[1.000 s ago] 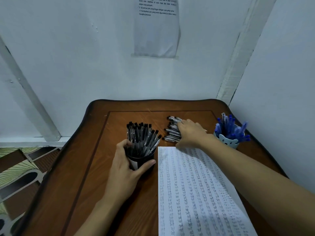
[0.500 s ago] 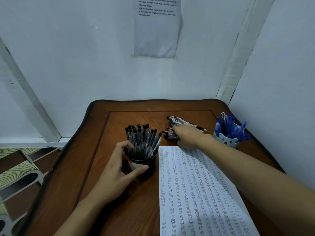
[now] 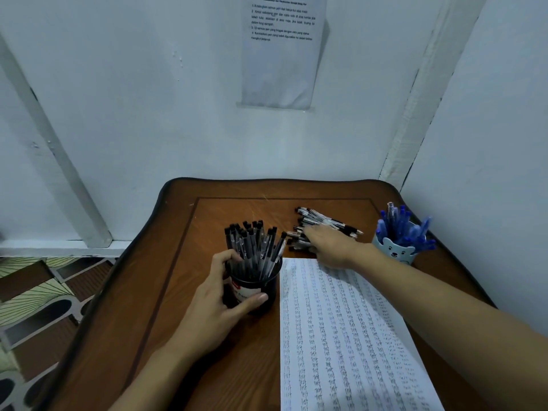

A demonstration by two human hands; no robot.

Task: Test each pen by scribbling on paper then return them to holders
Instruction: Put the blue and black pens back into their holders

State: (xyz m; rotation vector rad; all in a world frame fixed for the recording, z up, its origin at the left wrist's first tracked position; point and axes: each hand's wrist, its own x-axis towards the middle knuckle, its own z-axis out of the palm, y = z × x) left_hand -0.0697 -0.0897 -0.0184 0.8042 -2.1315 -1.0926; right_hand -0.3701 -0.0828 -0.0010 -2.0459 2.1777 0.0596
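Note:
A black holder [image 3: 252, 292] full of black pens [image 3: 252, 244] stands left of centre on the wooden table [image 3: 184, 262]. My left hand [image 3: 213, 304] grips the holder, with the thumb in front and the fingers round its far side. A pile of loose black pens [image 3: 323, 221] lies behind the scribbled paper [image 3: 341, 336]. My right hand [image 3: 332, 247] reaches over the paper's top edge, its fingers curled down on pens at the pile's near left side. At the right stands a pale blue bear cup [image 3: 394, 252] holding blue pens [image 3: 400, 226].
White walls close in behind and to the right of the table. A printed sheet [image 3: 281, 51] hangs on the back wall. The table's left edge drops to a patterned floor [image 3: 38, 292].
My right hand has gone from lying flat over the pile to curling its fingers on pens at its near side. The black holder has shifted slightly and my left hand still grips it.

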